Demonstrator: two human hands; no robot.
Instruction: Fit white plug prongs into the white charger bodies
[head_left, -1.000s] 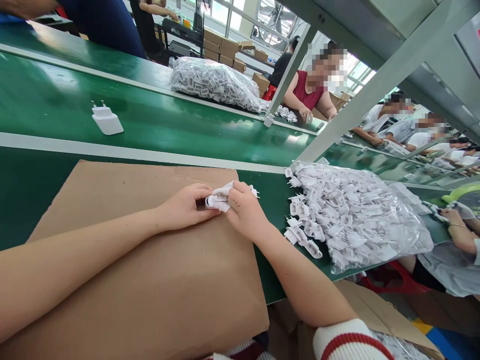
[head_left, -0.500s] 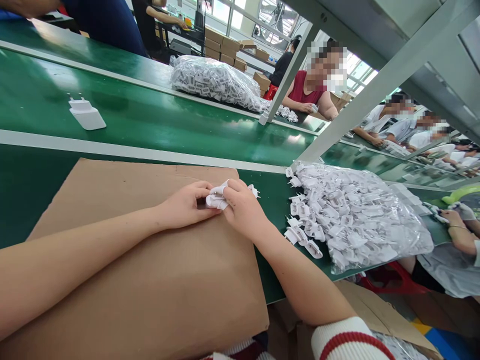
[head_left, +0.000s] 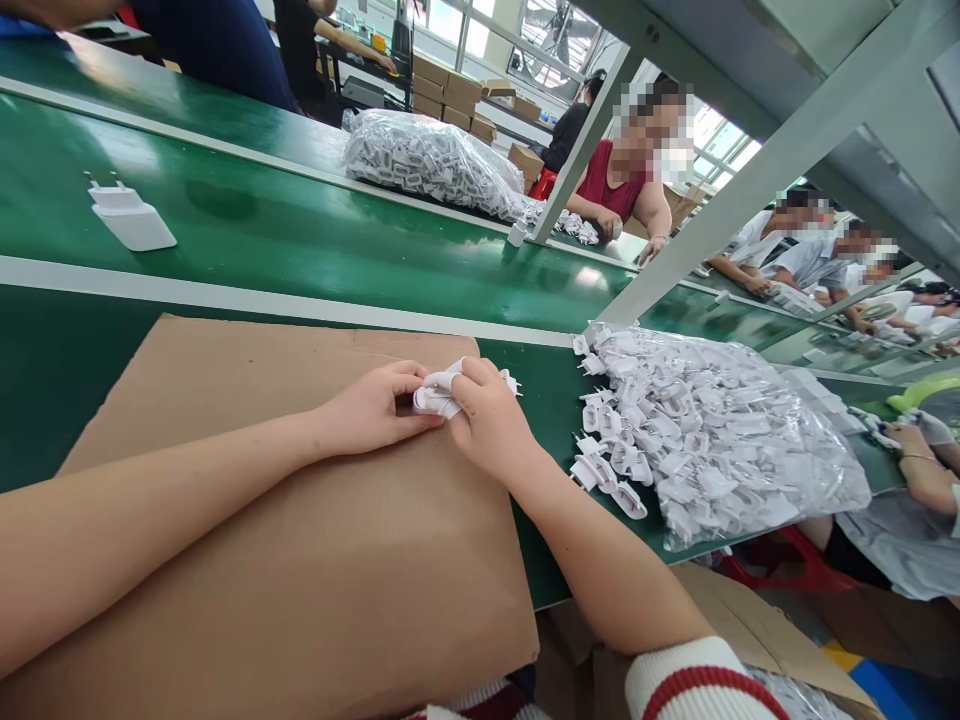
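Note:
Over the far right part of the cardboard sheet point(head_left: 300, 560), my two hands meet on a white plug casing point(head_left: 435, 395). My left hand point(head_left: 375, 405) pinches its left end between thumb and fingers. Curled over it from the right is my right hand point(head_left: 491, 415), which covers much of the casing. White material shows around the right fingers; whether it is cloth or part of the casing I cannot tell. Metal pins poke out just past the right knuckles. Loose white plug casings point(head_left: 611, 430) lie on the table to the right of my right hand.
A clear bag point(head_left: 750, 440) full of white casings stands at the right. Behind a pale rail, the green belt point(head_left: 300, 240) carries a white charger point(head_left: 133, 220). A slanted metal post point(head_left: 675, 240) rises nearby. Across the belt lie another bag point(head_left: 435, 155) and a co-worker point(head_left: 619, 185) in red.
The white charger on the belt has shifted left. A small white piece has come into view by the far post. The co-worker in red has lowered one hand. My hands have barely moved.

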